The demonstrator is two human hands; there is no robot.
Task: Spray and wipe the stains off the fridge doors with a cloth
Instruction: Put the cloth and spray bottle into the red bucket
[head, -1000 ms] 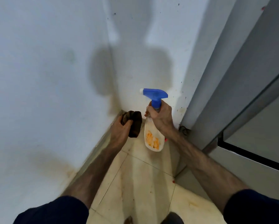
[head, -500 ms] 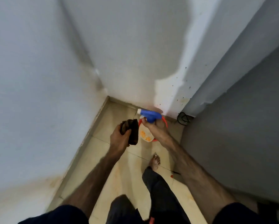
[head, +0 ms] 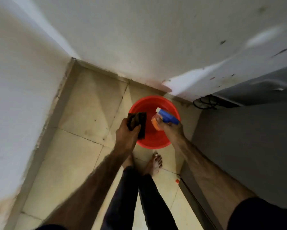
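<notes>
Red bucket (head: 153, 143) sits beneath both hands: left hand (head: 126, 133) grips a dark cloth (head: 137, 122), right hand (head: 172, 128) grips the orange-filled spray bottle (head: 162, 118).

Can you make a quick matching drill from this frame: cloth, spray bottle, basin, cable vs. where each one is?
1 cloth
2 spray bottle
3 basin
4 cable

A on the tile floor under both hands
B gripped in the left hand
C by the wall beside the grey fridge
D held in the right hand

Pairs: 1-B, 2-D, 3-A, 4-C
</notes>
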